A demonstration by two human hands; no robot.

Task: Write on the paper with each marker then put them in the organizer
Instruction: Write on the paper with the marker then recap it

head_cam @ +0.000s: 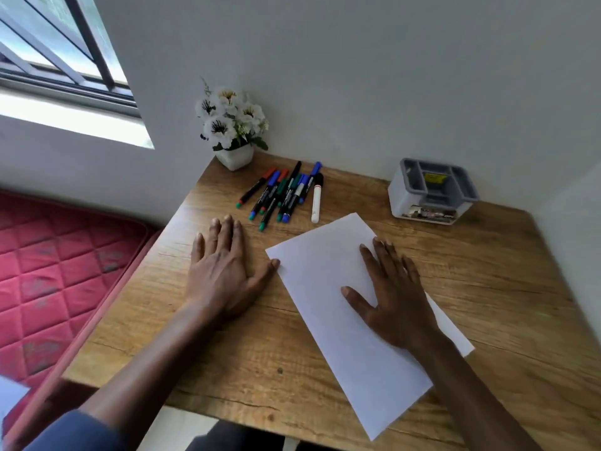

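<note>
A blank white sheet of paper (338, 307) lies slanted on the wood-grain worktop (504, 288), untouched by ink. The right hand (395, 297) rests flat on the sheet with fingers straight and spread. The left hand (224, 268) lies flat on the bare wood just left of the paper, fingers straight, its thumb tip meeting the sheet's left edge. Beyond the hands, a loose heap of capped markers (281, 195) in red, blue, green and black lies at the far side, a white marker (316, 200) at its right. The grey plastic organizer (431, 192) stands far right, near the wall. A white pot of white flowers (232, 125) sits in the far left corner.
</note>
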